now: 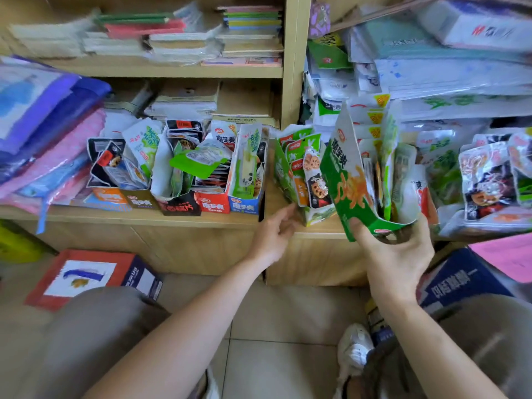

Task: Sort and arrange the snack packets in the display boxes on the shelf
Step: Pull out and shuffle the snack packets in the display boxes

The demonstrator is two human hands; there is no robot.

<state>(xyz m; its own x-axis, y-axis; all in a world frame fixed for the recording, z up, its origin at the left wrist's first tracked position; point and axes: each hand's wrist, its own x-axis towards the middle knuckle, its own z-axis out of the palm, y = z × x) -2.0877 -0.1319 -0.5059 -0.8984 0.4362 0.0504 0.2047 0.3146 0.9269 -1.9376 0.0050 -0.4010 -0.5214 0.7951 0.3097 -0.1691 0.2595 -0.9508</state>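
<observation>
My right hand (394, 251) grips the bottom front of a green display box (349, 180), tilted and lifted off the shelf edge, with several packets standing inside it. My left hand (275, 231) is open, its fingertips touching the lower corner of a second green box (290, 174) that holds green and lotus-root packets. To the left on the shelf stands a row of display boxes: a blue one (244, 205), a red one (214, 203), a black one (180, 205) and an orange one (110, 195), all stuffed with mixed packets.
Loose snack packets (486, 180) are piled on the shelf at the right. Stacked paper and notebooks (187, 36) fill the upper shelves. A wooden upright (293, 82) divides the shelf. On the floor lie a red-and-white box (86, 277) and a blue box (463, 280).
</observation>
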